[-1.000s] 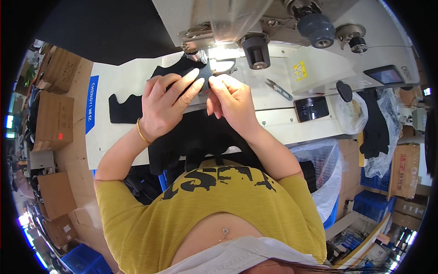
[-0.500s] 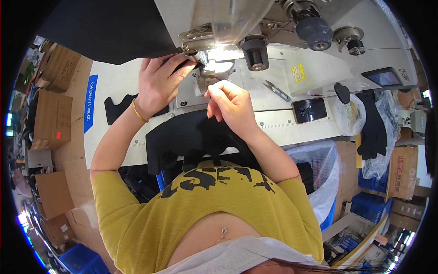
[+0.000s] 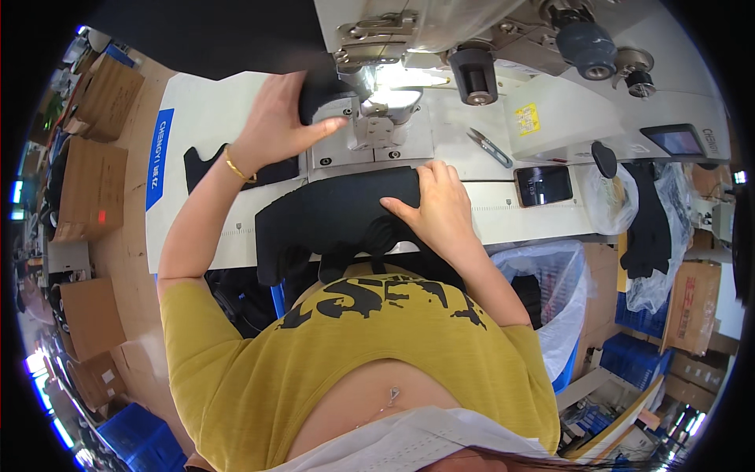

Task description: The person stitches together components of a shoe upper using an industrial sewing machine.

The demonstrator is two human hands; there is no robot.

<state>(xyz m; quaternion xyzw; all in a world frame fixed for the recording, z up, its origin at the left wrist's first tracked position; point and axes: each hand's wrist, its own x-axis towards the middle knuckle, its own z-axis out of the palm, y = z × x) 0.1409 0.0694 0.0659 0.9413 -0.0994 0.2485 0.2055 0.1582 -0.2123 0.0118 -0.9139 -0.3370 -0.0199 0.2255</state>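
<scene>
My left hand point(image 3: 279, 126) reaches far over the white sewing table point(image 3: 204, 110) and holds a small piece of black fabric point(image 3: 314, 98) beside the lit needle area of the sewing machine point(image 3: 385, 102). A gold bracelet circles its wrist. My right hand point(image 3: 436, 208) lies flat, fingers spread, on a stack of black fabric pieces point(image 3: 330, 220) at the table's near edge. Another black cut piece point(image 3: 200, 165) lies on the table under my left forearm.
Thread snips point(image 3: 489, 147) and a phone point(image 3: 544, 185) lie on the table to the right. A clear plastic bag point(image 3: 550, 291) hangs at the right. Cardboard boxes point(image 3: 94, 189) stand on the left, blue crates point(image 3: 645, 354) at the right.
Both hands were together at the needle. My left hand moved up and left with a black piece; my right hand came back down onto the black stack at the table edge.
</scene>
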